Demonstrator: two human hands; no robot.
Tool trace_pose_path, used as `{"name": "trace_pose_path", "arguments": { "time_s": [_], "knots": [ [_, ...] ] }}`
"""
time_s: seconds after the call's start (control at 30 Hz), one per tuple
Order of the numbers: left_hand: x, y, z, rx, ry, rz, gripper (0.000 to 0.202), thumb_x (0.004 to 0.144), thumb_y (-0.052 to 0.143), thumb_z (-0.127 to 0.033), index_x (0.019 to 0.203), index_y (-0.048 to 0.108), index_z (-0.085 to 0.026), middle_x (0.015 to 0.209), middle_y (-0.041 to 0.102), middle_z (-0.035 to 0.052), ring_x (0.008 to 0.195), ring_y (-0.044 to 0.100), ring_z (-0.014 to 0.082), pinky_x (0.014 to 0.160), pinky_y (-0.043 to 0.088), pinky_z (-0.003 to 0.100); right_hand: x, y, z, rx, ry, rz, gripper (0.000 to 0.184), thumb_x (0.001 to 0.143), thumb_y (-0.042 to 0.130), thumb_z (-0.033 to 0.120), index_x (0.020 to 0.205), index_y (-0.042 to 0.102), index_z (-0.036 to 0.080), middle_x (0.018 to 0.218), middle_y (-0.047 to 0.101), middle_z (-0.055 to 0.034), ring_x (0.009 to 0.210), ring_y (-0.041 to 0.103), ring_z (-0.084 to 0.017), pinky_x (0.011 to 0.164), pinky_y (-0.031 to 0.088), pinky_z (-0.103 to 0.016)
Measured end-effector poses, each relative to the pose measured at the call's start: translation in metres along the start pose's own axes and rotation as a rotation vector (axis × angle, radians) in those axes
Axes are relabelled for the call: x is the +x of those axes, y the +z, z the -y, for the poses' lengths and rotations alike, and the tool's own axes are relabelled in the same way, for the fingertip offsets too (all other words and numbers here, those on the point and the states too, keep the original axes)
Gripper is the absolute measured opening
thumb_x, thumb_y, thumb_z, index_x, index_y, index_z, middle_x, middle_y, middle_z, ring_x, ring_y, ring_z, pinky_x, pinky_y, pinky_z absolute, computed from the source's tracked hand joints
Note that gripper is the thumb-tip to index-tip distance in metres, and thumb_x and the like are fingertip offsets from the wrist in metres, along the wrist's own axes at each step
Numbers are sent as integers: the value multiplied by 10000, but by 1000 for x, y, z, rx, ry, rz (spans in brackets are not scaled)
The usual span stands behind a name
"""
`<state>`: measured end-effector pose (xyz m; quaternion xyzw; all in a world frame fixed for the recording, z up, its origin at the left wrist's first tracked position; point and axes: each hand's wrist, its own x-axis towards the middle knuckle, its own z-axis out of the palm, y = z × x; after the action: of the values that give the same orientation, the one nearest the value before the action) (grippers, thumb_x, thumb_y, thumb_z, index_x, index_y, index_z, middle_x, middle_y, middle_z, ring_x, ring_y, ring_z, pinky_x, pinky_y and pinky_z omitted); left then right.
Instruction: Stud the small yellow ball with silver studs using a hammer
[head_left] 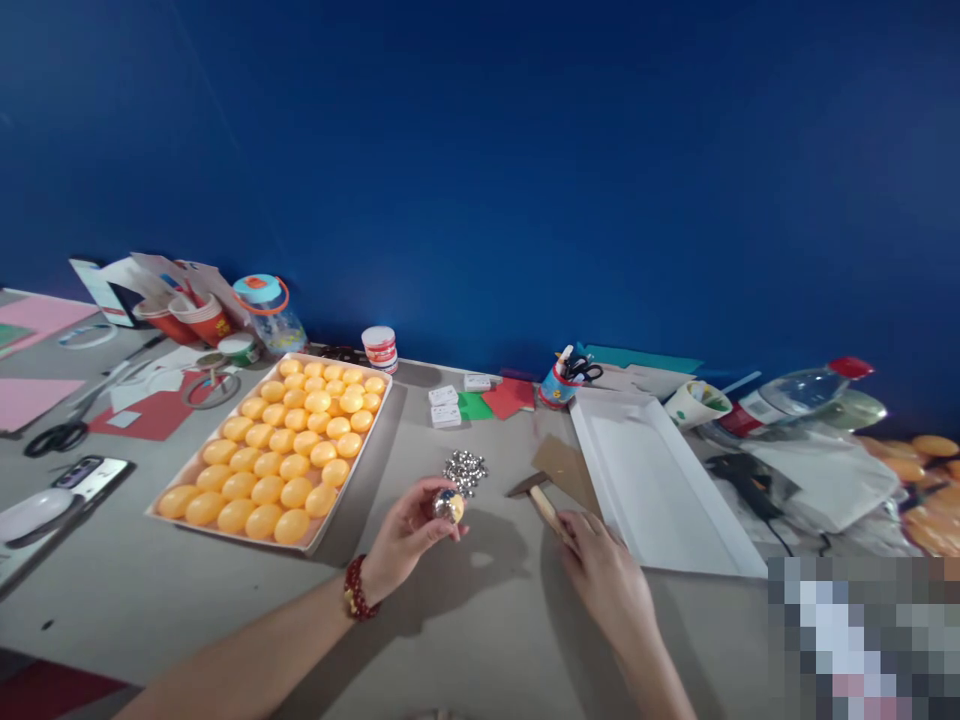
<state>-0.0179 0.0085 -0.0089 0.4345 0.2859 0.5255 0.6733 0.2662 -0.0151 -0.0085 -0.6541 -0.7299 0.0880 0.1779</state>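
Between the fingertips of my left hand (424,525) is a small ball (448,506), its surface part shiny silver and part pale yellow. Just behind it lies a pile of shiny silver pieces (466,470) that look like thumbtacks. My right hand (600,560) is closed round the wooden handle of a hammer (541,492), which rests low over the table with its dark head pointing away from me. Left of my left hand, a shallow box (311,545) holds rows of orange balls (266,490). An open white tray (667,500) lies to the right of the hammer.
Small white boxes (445,414) and green and red paper (511,397) lie behind the pile. A pen cup (559,385) stands by the blue wall (480,180). Scissors (58,438) lie far left; a bottle (787,395) and a black glue gun (742,480) lie right.
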Motion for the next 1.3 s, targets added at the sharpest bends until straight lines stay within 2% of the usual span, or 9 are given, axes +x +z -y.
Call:
{"name": "trace_pose_path", "arguments": {
  "time_s": [0.13,0.27,0.37,0.43,0.5,0.6,0.83,1.07,1.3],
  "knots": [
    [1,-1,0,-38,-14,-25,406,764,790,-318,1120,635,-204,992,687,58,713,652,124,843,594,420,4,2,0,156,11,-81,262,891,424,254,1063,619,224,999,654,-112,830,662,-266,704,523,-386],
    [2,-4,2,-66,-45,-7,399,792,762,-354,1146,645,-210,1039,682,69,751,665,135,812,579,359,9,3,16,542,52,-149,252,856,554,341,1075,633,245,935,659,-86,806,638,-257,645,523,-346],
    [0,-5,5,-75,-100,50,403,802,750,-374,1162,655,-222,976,670,42,711,658,121,740,572,304,11,0,43,876,148,12,304,818,676,392,1062,640,215,699,564,2,499,480,-144,440,398,-259],
    [-2,-5,7,-90,-128,97,444,808,740,-392,1211,631,-240,897,652,17,662,662,118,677,564,280,13,-2,63,983,155,122,347,796,715,403,1074,641,210,672,503,35,475,413,-104,425,357,-231],
    [-4,-3,7,-109,-140,128,445,829,714,-410,1230,610,-246,868,641,11,639,676,127,646,557,276,16,-3,81,1062,184,148,361,768,739,417,1047,635,212,674,484,48,461,371,-82,405,325,-213],
    [-7,-1,6,-106,-142,133,362,873,664,-403,1181,625,-218,896,663,38,676,694,145,680,561,294,19,-1,102,1187,276,213,399,733,760,434,1025,600,214,705,525,53,433,352,-58,375,291,-190],
    [-8,2,8,17,2,121,455,775,774,-325,1199,641,-223,1052,628,71,717,630,128,649,585,272,18,6,118,1277,330,198,430,708,775,404,1022,560,206,729,549,63,400,337,-21,344,266,-154],
    [-11,3,4,250,76,64,350,831,695,-300,1161,656,-191,1057,599,96,668,597,108,535,567,217,15,3,116,1299,334,306,428,740,758,389,1061,557,191,735,545,57,411,332,-22,357,277,-157],
    [-13,3,-1,382,105,92,332,863,646,-273,1189,652,-210,1071,608,101,664,601,109,547,571,226,12,2,115,1307,329,324,419,740,757,402,1043,556,194,740,567,46,423,353,-24,368,272,-149]
  ]
}}
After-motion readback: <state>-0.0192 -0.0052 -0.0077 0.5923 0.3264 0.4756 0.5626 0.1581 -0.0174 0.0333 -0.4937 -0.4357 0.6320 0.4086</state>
